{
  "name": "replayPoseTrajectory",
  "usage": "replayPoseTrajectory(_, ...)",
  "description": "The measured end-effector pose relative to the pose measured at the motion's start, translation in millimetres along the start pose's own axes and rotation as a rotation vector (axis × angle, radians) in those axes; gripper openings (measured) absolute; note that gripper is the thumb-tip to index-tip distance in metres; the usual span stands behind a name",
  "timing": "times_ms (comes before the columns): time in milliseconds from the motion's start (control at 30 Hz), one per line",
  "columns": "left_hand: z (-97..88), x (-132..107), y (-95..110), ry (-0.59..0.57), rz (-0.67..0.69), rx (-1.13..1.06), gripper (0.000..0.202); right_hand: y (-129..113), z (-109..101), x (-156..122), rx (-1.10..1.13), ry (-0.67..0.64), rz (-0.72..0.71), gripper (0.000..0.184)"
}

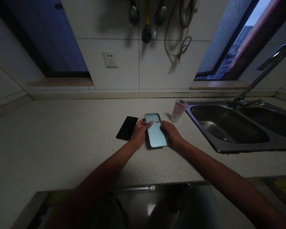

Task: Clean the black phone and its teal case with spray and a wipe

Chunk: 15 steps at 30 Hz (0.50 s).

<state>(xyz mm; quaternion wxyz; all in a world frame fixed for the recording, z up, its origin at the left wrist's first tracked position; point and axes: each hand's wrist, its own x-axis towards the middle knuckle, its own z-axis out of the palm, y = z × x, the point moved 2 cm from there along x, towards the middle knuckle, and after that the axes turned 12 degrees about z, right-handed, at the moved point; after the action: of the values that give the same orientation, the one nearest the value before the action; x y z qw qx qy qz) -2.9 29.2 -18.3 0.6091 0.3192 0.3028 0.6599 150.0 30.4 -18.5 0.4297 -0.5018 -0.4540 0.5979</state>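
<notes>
A pale blue phone (155,133) lies back up on the speckled countertop (62,140), its camera end pointing away from me. My left hand (139,133) grips its left edge, thumb resting on the back. My right hand (172,133) clasps the right edge, fingers curled against it. A second, black phone (127,128) lies flat just left of my left hand, untouched.
A small white bottle with a pink label (178,110) stands behind the blue phone. A steel double sink (228,127) with a tap (259,79) fills the right. A wall socket (110,59), hanging utensils (146,22) and a cord are at the back. A dark glossy surface (157,203) lies below the counter edge.
</notes>
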Motion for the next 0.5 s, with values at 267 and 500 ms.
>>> replayPoseTrajectory(267,-6.5,0,-6,-0.019,-0.022,0.14,0.018,7,-8,10,-0.043,0.051,-0.032,0.024)
replayPoseTrajectory(500,-8.7,0,-1,-0.011,-0.095,0.301,0.012,9,-18,16,-0.061,0.179,-0.128,0.036)
